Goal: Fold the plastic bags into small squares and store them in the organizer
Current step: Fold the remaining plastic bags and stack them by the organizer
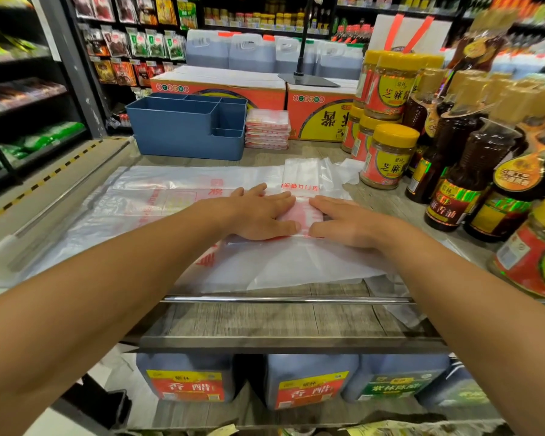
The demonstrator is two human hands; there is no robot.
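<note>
Nearest, at six o'clock, a steel rail [283, 299] edges the wooden shelf [265, 322], and just beyond it loose plastic bags [158, 196] lie spread flat from nine o'clock across to the centre. At the centre both hands press down on a partly folded bag [299, 215]: the left hand [258, 215] lies flat with fingers straight, the right hand [343, 221] likewise flat with palm down, neither curled round anything. The film looks thin, light, limp and slick, so it will likely spring open or slide unless creases are pinned; taking it by the folded edges, thumb beneath and fingers on top, seems the surest hold. Jars [387, 152] and dark bottles [472, 171] crowd two to three o'clock, near enough to be knocked. Further off at eleven o'clock stands the blue organizer [186, 130], whose visible compartments appear empty, though their floors are hidden. Just beside it at twelve o'clock sits a stack of folded squares [267, 130], not yet stored inside.
</note>
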